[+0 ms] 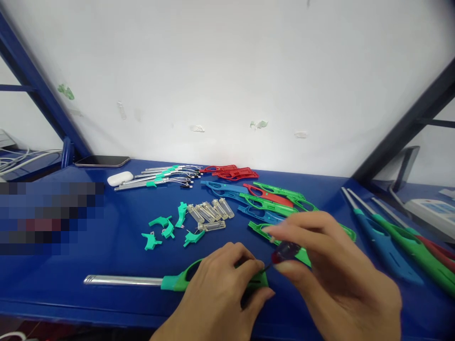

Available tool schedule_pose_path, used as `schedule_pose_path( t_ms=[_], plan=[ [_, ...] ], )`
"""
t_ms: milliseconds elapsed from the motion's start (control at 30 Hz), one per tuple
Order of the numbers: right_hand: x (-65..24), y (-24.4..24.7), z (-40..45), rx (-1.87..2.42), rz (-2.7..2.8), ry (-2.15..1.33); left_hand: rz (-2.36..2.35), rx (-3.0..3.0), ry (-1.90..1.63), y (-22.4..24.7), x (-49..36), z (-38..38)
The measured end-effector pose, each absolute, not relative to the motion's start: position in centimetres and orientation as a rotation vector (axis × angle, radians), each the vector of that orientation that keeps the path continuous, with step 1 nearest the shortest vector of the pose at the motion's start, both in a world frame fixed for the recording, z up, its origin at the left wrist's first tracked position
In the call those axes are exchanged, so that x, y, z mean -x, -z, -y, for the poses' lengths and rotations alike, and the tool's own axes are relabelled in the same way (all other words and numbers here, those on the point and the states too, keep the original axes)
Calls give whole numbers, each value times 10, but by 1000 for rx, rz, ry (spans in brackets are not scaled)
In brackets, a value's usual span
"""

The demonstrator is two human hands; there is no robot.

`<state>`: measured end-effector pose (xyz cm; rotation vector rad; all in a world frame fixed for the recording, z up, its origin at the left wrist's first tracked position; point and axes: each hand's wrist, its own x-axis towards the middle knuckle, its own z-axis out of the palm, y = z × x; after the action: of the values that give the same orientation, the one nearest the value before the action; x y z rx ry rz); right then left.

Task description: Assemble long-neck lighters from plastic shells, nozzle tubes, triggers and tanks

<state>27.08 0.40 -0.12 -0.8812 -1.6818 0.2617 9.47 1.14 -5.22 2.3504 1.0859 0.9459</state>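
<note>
Green lighter [182, 280] partly hidden behind the left hand [223, 284]

No readable text — anywhere.

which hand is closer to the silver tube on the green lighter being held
Left. The left hand grips the green handle right of the silver tube; the right hand is farther right, holding a small tool.

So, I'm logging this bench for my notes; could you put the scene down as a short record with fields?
left hand: on a green lighter body, metal rod pointing left
right hand: holding a small dark-handled tool
centre: teal parts, clear cylinders
back: wired metal tubes, white case, phone
centre-right: red, blue, green shells
far right: lighters with rods
</note>
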Motion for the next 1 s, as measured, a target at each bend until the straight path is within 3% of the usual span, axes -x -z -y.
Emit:
schedule_pose_path(
  t_ms=[1000],
  plan=[
    [-270,0,-3,865,1716,-325,-1091,-2351,-905,50,-95,-13]
  ],
)
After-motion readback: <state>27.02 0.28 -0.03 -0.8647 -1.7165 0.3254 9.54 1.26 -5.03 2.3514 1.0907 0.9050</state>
